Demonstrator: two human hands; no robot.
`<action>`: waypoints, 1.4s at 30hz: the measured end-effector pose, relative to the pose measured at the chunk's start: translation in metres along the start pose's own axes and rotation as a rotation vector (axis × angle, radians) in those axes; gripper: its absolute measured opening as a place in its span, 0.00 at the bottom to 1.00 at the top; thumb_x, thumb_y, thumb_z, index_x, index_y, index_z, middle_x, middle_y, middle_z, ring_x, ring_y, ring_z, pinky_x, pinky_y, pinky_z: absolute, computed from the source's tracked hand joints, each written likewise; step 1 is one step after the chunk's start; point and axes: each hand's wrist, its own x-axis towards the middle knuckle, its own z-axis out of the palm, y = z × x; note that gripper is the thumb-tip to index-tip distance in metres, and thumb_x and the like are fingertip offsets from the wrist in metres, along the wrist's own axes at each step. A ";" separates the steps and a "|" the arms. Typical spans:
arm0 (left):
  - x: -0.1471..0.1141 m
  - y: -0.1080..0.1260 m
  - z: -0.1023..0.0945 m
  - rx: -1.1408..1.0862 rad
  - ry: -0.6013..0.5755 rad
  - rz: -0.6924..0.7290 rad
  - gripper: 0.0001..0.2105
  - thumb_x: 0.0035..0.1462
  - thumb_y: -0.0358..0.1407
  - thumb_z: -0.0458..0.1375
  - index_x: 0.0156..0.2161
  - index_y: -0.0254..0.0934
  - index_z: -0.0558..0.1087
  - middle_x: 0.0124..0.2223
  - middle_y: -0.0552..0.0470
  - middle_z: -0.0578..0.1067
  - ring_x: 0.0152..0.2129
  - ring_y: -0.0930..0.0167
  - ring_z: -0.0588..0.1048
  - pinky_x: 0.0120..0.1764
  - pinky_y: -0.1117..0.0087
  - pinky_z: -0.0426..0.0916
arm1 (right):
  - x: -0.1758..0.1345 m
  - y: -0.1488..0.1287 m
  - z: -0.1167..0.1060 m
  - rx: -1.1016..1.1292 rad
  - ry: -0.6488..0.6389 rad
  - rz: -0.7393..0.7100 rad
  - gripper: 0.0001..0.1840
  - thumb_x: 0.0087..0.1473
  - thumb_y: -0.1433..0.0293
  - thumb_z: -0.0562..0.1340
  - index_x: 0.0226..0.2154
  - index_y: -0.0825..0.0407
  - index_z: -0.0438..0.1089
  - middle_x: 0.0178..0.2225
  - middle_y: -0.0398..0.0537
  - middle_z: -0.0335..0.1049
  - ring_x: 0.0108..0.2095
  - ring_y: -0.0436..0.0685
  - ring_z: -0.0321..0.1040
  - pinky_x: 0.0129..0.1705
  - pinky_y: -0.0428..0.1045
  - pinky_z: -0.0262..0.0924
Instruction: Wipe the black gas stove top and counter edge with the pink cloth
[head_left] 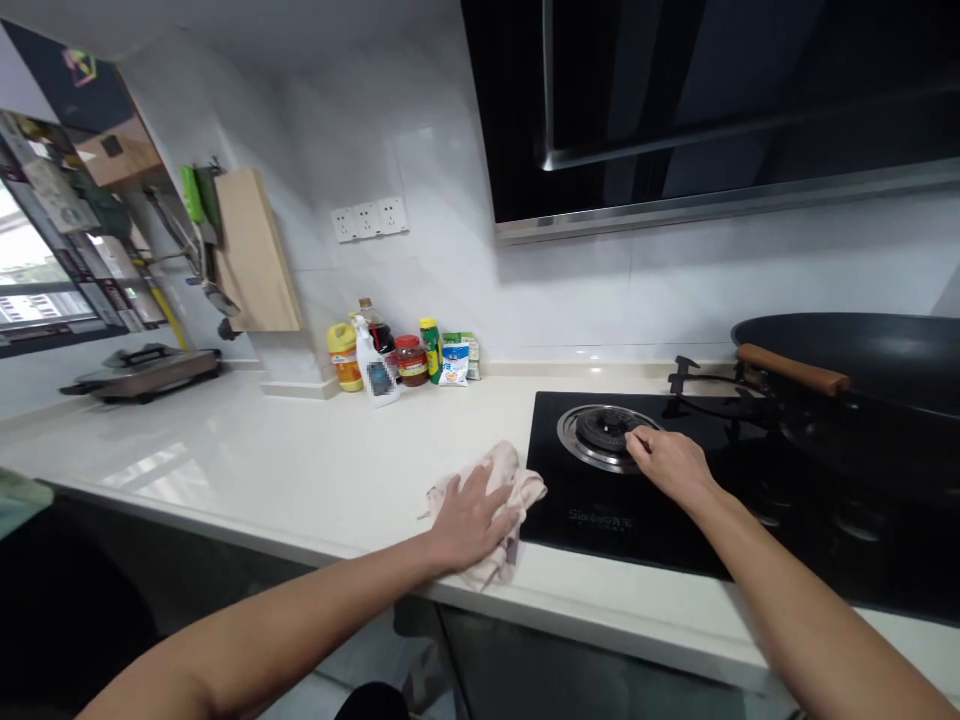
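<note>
My left hand (pixel 474 522) lies flat with its fingers spread on a crumpled pale pink cloth (pixel 504 462). The cloth rests on the white countertop (pixel 300 470), against the left edge of the black gas stove (pixel 559 500). Over the right side of the left burner (pixel 602 428), my right hand (pixel 671 462) is closed, thumb and fingers drawn together. Whatever may be between those fingers is hidden or too small to name. No pot support stands over this burner.
A large wok (pixel 862 350) with a wooden handle sits on the right side, beside a black pot support (pixel 712 385). By the wall stand a spray bottle (pixel 377 365), a red-lidded jar (pixel 411 360) and other containers. A range hood (pixel 712 110) hangs above.
</note>
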 end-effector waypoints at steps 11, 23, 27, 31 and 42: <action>-0.085 -0.039 -0.018 -0.128 -0.054 0.025 0.27 0.65 0.58 0.47 0.66 0.59 0.64 0.75 0.49 0.50 0.71 0.54 0.50 0.67 0.41 0.46 | -0.009 0.007 0.009 0.004 -0.078 -0.014 0.22 0.66 0.58 0.49 0.31 0.47 0.74 0.30 0.47 0.77 0.31 0.57 0.72 0.31 0.49 0.49; 0.080 -0.138 -0.018 -0.013 -0.048 -0.406 0.34 0.60 0.60 0.47 0.70 0.56 0.56 0.75 0.46 0.48 0.70 0.47 0.47 0.62 0.33 0.46 | -0.009 -0.013 0.006 -0.021 0.002 -0.142 0.21 0.66 0.59 0.50 0.28 0.46 0.70 0.29 0.42 0.77 0.29 0.55 0.71 0.30 0.49 0.48; 0.146 -0.139 -0.015 -0.010 -0.018 -0.486 0.35 0.61 0.60 0.44 0.70 0.54 0.56 0.76 0.43 0.46 0.70 0.42 0.46 0.60 0.30 0.47 | -0.007 -0.014 0.004 -0.061 0.053 -0.185 0.21 0.67 0.59 0.50 0.27 0.47 0.69 0.28 0.43 0.76 0.29 0.55 0.71 0.31 0.49 0.48; 0.186 -0.112 -0.008 -0.010 -0.012 -0.452 0.34 0.61 0.59 0.42 0.70 0.52 0.58 0.76 0.43 0.46 0.69 0.41 0.47 0.60 0.29 0.46 | -0.006 -0.016 0.001 -0.066 0.063 -0.180 0.21 0.67 0.60 0.51 0.25 0.48 0.67 0.26 0.42 0.75 0.27 0.54 0.69 0.31 0.49 0.47; 0.083 -0.029 -0.003 0.010 -0.054 -0.029 0.30 0.65 0.54 0.46 0.70 0.52 0.56 0.76 0.47 0.47 0.71 0.53 0.47 0.64 0.38 0.47 | -0.006 -0.006 -0.001 -0.127 -0.100 -0.066 0.20 0.68 0.61 0.50 0.30 0.49 0.72 0.31 0.46 0.78 0.32 0.54 0.73 0.32 0.48 0.46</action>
